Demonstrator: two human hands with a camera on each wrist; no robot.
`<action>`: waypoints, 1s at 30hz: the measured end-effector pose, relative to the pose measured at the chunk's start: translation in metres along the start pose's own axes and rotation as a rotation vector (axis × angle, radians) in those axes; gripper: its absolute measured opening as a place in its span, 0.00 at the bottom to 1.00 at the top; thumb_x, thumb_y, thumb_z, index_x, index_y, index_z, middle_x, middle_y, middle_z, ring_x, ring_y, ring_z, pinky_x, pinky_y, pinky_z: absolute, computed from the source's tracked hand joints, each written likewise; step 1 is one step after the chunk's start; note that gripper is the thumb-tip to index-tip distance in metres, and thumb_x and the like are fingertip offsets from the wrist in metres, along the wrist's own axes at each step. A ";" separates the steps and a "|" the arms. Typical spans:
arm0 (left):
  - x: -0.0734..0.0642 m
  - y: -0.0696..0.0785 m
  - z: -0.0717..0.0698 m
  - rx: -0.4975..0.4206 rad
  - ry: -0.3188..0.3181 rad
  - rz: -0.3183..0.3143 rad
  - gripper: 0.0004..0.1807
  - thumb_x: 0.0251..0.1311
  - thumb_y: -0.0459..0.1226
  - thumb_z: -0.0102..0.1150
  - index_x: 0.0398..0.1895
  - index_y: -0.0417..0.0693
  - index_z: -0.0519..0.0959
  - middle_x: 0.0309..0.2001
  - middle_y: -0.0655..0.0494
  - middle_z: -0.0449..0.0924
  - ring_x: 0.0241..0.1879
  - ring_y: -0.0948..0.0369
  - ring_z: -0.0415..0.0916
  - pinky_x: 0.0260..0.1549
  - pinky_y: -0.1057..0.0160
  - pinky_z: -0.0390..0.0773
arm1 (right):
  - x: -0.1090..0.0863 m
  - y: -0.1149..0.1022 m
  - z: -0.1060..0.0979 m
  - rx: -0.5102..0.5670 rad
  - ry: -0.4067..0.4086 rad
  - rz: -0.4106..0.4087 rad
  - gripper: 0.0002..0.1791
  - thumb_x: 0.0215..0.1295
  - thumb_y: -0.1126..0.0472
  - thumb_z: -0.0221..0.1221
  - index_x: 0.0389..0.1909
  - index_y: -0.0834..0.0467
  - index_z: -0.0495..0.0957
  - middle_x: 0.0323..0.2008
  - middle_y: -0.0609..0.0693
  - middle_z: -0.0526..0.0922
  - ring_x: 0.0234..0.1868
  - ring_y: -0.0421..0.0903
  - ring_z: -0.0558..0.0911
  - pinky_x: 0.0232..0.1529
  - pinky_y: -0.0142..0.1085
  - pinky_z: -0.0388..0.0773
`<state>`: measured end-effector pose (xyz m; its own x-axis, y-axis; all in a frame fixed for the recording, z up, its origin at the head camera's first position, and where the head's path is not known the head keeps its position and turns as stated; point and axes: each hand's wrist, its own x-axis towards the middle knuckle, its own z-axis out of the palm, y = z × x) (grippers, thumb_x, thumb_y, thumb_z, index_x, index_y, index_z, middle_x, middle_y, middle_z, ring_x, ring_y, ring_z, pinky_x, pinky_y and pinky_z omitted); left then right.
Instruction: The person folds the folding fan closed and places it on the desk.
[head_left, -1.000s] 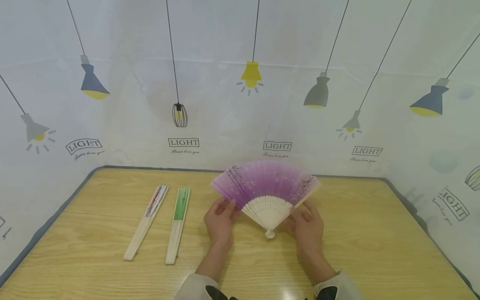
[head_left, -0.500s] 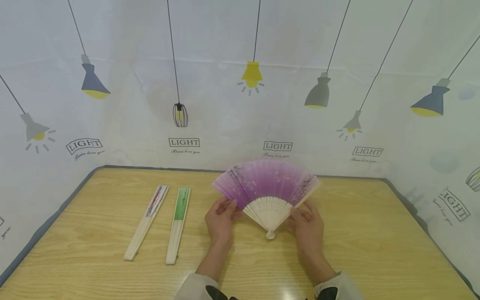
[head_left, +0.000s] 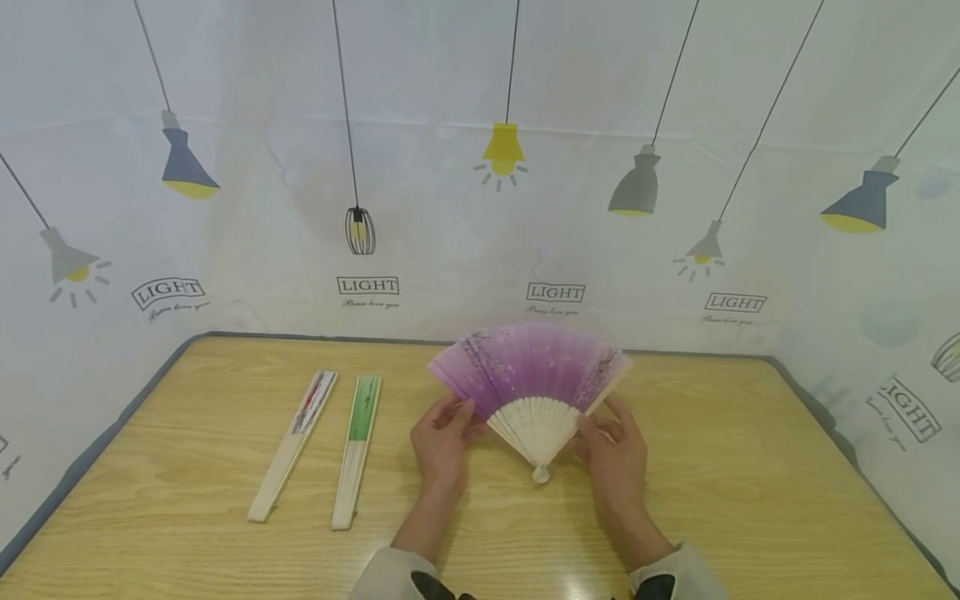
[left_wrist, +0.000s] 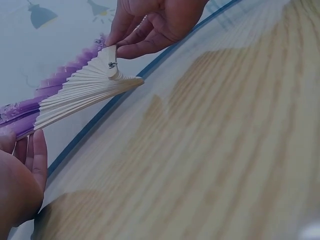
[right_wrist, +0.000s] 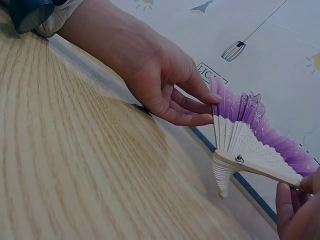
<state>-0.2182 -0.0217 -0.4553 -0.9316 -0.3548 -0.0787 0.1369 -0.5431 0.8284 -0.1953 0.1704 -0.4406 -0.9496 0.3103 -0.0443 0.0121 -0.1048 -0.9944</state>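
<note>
Between both hands a purple folding fan (head_left: 536, 362), spread wide, is held up above the table, its pale slatted ribs (head_left: 534, 429) running down to the pivot. Its cloth carries a branch-and-blossom print. My left hand (head_left: 441, 446) pinches the left edge; in the left wrist view the left hand (left_wrist: 20, 180) appears low at the left. My right hand (head_left: 617, 450) pinches the right outer rib, also seen in the left wrist view with the right hand (left_wrist: 155, 25) at the top. In the right wrist view the fan's pleats (right_wrist: 260, 125) look partly bunched.
To the left on the wooden table (head_left: 750, 483) lie two folded fans: a white one with a red and dark print (head_left: 292, 446) and a green one (head_left: 357, 450). A white cloth wall (head_left: 435, 192) printed with lamps rises behind the table's far edge.
The fan's spread has narrowed slightly, its two outer edges coming a little inward. Its pivot has dropped a touch. Both hands stay nearly in place.
</note>
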 end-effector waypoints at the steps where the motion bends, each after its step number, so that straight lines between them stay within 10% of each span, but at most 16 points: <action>1: 0.000 0.000 0.000 0.000 -0.003 0.001 0.10 0.57 0.25 0.62 0.42 0.28 0.78 0.30 0.45 0.80 0.27 0.55 0.81 0.35 0.51 0.85 | 0.000 0.000 0.000 0.007 -0.002 0.001 0.32 0.67 0.65 0.58 0.70 0.55 0.60 0.42 0.55 0.73 0.32 0.42 0.81 0.39 0.36 0.84; 30: 0.001 -0.002 0.000 0.030 -0.008 0.015 0.13 0.55 0.23 0.63 0.43 0.25 0.77 0.29 0.44 0.80 0.24 0.56 0.81 0.28 0.57 0.86 | -0.003 0.001 0.006 0.008 -0.095 -0.002 0.31 0.66 0.68 0.58 0.68 0.55 0.62 0.41 0.54 0.74 0.28 0.41 0.80 0.38 0.37 0.84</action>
<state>-0.2199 -0.0205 -0.4572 -0.9321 -0.3568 -0.0622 0.1407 -0.5150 0.8456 -0.1940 0.1641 -0.4408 -0.9750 0.2199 -0.0324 0.0078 -0.1115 -0.9937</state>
